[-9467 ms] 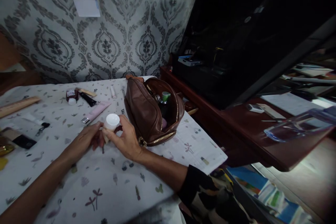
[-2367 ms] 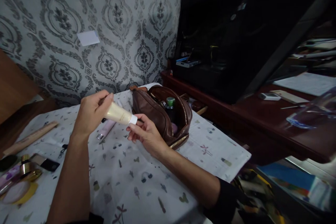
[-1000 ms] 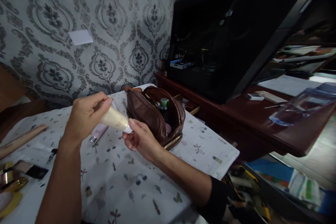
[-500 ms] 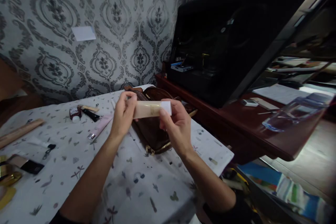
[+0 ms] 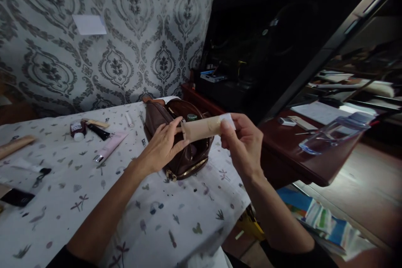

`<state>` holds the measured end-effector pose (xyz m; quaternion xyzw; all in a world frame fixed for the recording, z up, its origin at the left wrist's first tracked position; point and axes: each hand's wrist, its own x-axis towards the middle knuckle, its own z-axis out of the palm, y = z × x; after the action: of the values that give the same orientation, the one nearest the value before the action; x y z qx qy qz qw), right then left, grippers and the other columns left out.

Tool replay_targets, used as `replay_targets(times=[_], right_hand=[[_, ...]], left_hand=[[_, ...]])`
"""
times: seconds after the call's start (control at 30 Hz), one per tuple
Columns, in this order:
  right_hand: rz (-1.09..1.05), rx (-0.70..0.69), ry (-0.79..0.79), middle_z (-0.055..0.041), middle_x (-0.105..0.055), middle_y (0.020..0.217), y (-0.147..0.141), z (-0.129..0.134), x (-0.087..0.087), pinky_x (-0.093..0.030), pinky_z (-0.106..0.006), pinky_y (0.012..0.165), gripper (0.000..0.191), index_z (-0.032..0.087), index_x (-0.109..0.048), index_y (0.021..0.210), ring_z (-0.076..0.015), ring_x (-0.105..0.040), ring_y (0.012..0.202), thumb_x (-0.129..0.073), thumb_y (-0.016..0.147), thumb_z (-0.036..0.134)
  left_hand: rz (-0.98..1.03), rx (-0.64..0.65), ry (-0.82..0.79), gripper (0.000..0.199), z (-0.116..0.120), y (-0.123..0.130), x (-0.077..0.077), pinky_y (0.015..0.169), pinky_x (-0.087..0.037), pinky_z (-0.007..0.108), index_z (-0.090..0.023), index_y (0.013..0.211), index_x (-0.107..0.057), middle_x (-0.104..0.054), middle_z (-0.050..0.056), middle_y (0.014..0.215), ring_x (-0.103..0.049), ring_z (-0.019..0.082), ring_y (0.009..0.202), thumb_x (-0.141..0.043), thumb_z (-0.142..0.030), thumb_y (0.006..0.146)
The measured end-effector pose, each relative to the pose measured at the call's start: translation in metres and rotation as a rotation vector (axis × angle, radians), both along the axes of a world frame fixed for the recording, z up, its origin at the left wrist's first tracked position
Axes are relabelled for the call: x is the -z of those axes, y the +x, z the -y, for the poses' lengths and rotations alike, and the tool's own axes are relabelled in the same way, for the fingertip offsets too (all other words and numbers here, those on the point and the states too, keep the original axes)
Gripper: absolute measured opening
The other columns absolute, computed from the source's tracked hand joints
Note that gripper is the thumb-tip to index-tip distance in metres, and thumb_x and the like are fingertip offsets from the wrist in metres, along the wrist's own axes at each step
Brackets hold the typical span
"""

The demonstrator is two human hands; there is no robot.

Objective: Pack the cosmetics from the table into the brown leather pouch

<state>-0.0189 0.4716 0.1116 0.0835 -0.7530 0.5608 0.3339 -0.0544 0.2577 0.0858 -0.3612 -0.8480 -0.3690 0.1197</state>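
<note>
In my right hand [image 5: 243, 144] is a beige cosmetic tube [image 5: 202, 129] with a white cap, pinched at the cap between thumb and fingers. The tube lies nearly level above a brown leather bag [image 5: 157, 116]. My left hand [image 5: 161, 144] reaches over the bag's left side, its fingers stretched out and its thumb apart. Its fingertips are by the tube's flat end; whether they touch it I cannot tell. The bag stands unzipped, with a green round lid [image 5: 191, 117] showing inside. Part of the opening is hidden behind the tube and hands.
On the patterned tablecloth [image 5: 132, 213] lie a pink tube [image 5: 110, 146], a dark red bottle [image 5: 78, 130], a black tube [image 5: 99, 131] and a small white tube [image 5: 129, 119]. To the right, a clear plastic bottle [image 5: 334, 132] lies on a dark wooden desk [image 5: 301, 163] beside a large black screen [image 5: 248, 46].
The tube has moved right with my right hand. My left hand has gone from gripping its flat end to spread fingers over the bag. More of the bag's opening shows. The view has shifted slightly.
</note>
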Motion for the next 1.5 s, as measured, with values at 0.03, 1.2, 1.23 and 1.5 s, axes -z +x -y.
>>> replay_targets(times=[0.03, 1.2, 1.23, 1.5], right_hand=[[-0.015, 0.034, 0.022, 0.0019, -0.056, 0.066, 0.000, -0.004, -0.001, -0.034, -0.022, 0.043, 0.038, 0.017, -0.064, 0.093, -0.0085, -0.044, 0.048, -0.065, 0.087, 0.055], [0.394, 0.026, 1.477, -0.0042, -0.073, 0.082, -0.028, 0.000, -0.033, -0.027, -0.027, 0.054, 0.029, 0.021, -0.063, 0.114, -0.0198, -0.066, 0.070, -0.058, 0.095, 0.043], [0.389, 0.015, 1.441, -0.0032, -0.073, 0.081, -0.027, -0.002, -0.032, -0.027, -0.026, 0.053, 0.031, 0.021, -0.062, 0.118, -0.0189, -0.066, 0.068, -0.058, 0.095, 0.042], [0.205, -0.016, 1.309, -0.0024, -0.076, 0.085, -0.021, -0.013, -0.023, -0.036, -0.024, 0.059, 0.019, 0.026, -0.070, 0.108, -0.0177, -0.069, 0.075, -0.054, 0.096, 0.029]], left_hand=[[-0.023, 0.007, -0.028, 0.059, 0.000, 0.000, 0.000, 0.114, -0.032, 0.051, -0.022, 0.151, -0.024, -0.056, 0.016, 0.142, -0.053, 0.028, 0.132, -0.041, -0.050, 0.101], [-0.028, 0.118, -0.199, 0.035, 0.019, -0.001, -0.023, 0.103, -0.045, 0.040, -0.022, 0.122, -0.066, -0.066, 0.006, 0.126, -0.055, 0.024, 0.121, -0.046, -0.040, 0.101], [-0.019, 0.117, -0.204, 0.035, 0.019, -0.001, -0.023, 0.103, -0.045, 0.040, -0.022, 0.122, -0.066, -0.066, 0.006, 0.127, -0.055, 0.024, 0.121, -0.046, -0.041, 0.101], [0.007, 0.103, -0.218, 0.036, 0.019, 0.000, -0.022, 0.105, -0.044, 0.041, -0.025, 0.123, -0.066, -0.065, 0.005, 0.129, -0.053, 0.025, 0.125, -0.045, -0.044, 0.101]])
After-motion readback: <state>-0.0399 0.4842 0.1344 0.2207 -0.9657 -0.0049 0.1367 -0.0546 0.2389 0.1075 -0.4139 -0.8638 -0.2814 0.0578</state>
